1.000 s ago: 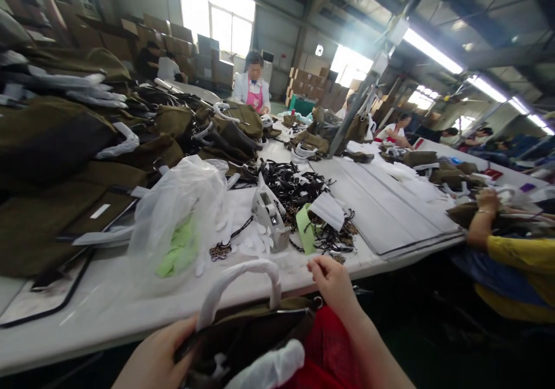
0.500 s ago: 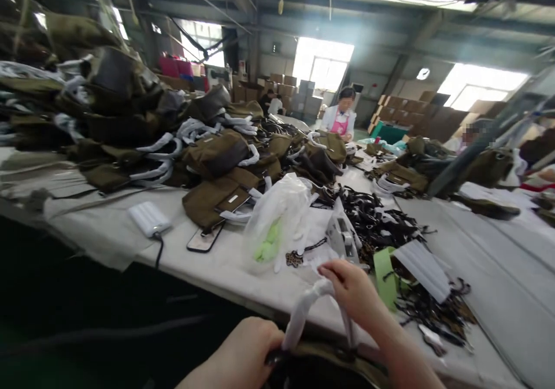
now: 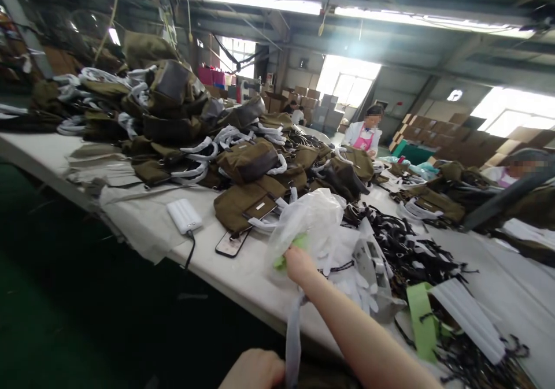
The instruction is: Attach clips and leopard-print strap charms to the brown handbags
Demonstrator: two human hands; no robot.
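Observation:
At the bottom edge, my left hand is closed at the base of a handbag's handle, which is wrapped in white. Most of that handbag lies below the frame. My right hand reaches forward over the table to a clear plastic bag with light green pieces in it. Its fingers are curled in against the green pieces; what they pinch, if anything, is hidden. Beside the right forearm are white gloves and a grey-white dispenser-like device.
Piled olive handbags cover the back of the table. A phone and a white power bank with a cable lie left. Black straps, a green strip and a white sheet lie right. A co-worker sits beyond.
My right hand has left the wrapped handle and moved forward and left to the plastic bag. My left hand stays low at the handbag. The whole view has shifted, with the scene now further right.

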